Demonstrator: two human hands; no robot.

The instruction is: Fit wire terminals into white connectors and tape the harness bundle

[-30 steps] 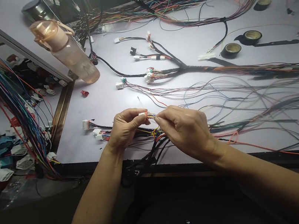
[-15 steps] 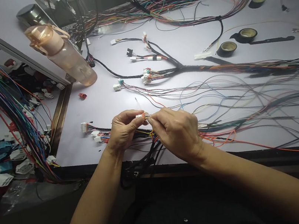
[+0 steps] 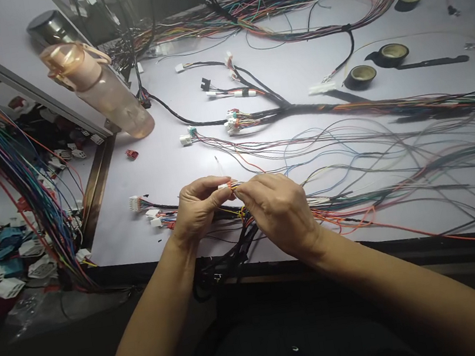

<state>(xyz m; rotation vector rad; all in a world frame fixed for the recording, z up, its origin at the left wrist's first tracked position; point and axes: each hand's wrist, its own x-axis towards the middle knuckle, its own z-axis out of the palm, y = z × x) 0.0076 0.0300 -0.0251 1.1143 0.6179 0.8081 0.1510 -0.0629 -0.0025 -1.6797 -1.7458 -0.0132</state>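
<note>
Between the thumb and fingers of my left hand [image 3: 197,208] is a small white and orange wire connector [image 3: 226,186], partly hidden by the fingertips. My right hand [image 3: 278,207] pinches thin wires [image 3: 236,186] right where they meet the connector's right side; how many wires it grips I cannot tell. A black-wrapped harness branch with white connectors [image 3: 154,218] lies under and beside my left hand. Yellow and black wires [image 3: 243,216] run below the two hands. Just beyond my left fingers, a thin wire end with a metal tip [image 3: 217,160] points away.
A taped harness [image 3: 298,109] stretches across the table. Tape rolls [image 3: 360,77] lie at the right, near a black strip. A water bottle [image 3: 114,101] stands at the left. Hanging wires [image 3: 18,175] and a pile of loose connectors [image 3: 8,254] fill the far left. A red connector [image 3: 131,154] lies alone.
My right hand has shifted slightly left and its fingers have drawn closer to the connector. My left hand stays nearly in place, still holding the connector.
</note>
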